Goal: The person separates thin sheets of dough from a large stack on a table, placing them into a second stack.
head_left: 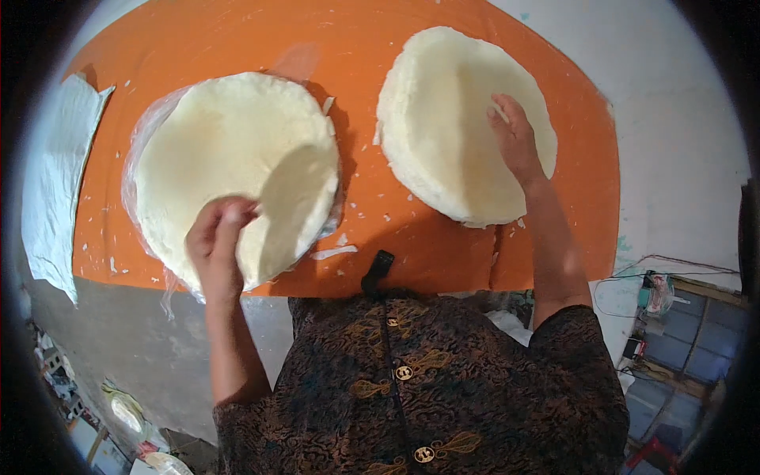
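Two thick, round, pale cream slabs, like stacked flat dough sheets, lie side by side. Over the near part of the left slab (pixel 229 134) is my left hand (pixel 222 233), its thumb and fingers drawn together in a pinch. Whatever may be between those fingertips is too small to make out. Above the right side of the right slab (pixel 443 119) hovers my right hand (pixel 514 138), fingers stretched out and a little apart, holding nothing visible. Whether it touches the surface I cannot tell. Clear plastic film (pixel 142 142) shows under the left slab's edge.
An orange tabletop (pixel 356 47) carries both slabs, with pale scraps (pixel 334 252) scattered on it. A whitish plastic sheet (pixel 63 174) hangs over the left edge. A small black object (pixel 378 269) is at the near edge, against my patterned shirt. Wires and a window frame stand lower right.
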